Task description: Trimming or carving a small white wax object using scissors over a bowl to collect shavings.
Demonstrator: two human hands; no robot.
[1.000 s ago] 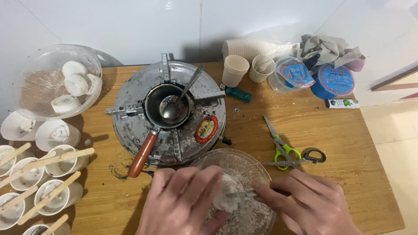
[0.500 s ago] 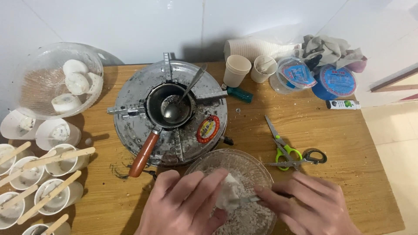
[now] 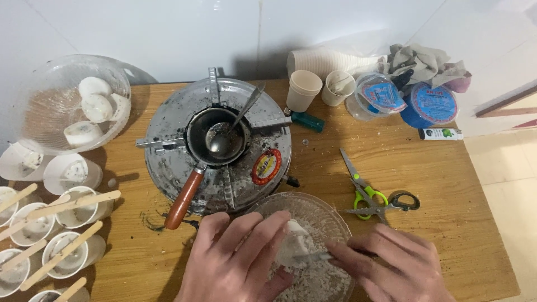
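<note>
Resting in a glass bowl [image 3: 330, 210], the white lump [image 3: 295, 246] looks crumb-coated.

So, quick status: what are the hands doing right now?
Left hand steadies white lump over glass bowl. Right hand works small utensil against it. Scissors alongside, apart.

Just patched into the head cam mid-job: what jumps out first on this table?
Front and centre, the left hand steadies a pale lump in a clear glass bowl while the right hand works it with a thin metal tool. Behind them sits a round, soot-stained stove carrying a small pan with a spoon inside. Along the left edge stand rows of white cups with wooden sticks.
</note>
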